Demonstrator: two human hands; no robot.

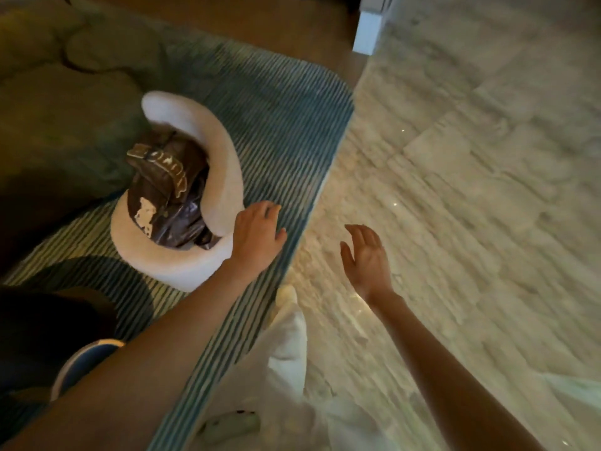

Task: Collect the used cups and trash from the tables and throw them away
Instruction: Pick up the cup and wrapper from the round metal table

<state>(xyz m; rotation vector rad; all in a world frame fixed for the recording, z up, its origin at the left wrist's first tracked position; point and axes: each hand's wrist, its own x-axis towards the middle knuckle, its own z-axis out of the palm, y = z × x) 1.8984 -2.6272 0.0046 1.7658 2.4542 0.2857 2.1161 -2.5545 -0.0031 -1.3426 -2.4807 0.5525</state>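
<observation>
My left hand (257, 234) is held out flat with fingers apart and nothing in it, just right of a low white round chair (208, 151). A dark brown bag with pale lettering (166, 193) lies on that chair's seat. My right hand (367, 258) hovers over the pale stone floor, open and holding nothing. No cup or trash shows in this blurred view.
A teal striped rug (276, 125) lies under the chair, its edge running diagonally beside the marble floor (471, 190). An olive sofa (48, 92) fills the upper left. A white post base (367, 30) stands at the top. White clothing (286, 369) is below.
</observation>
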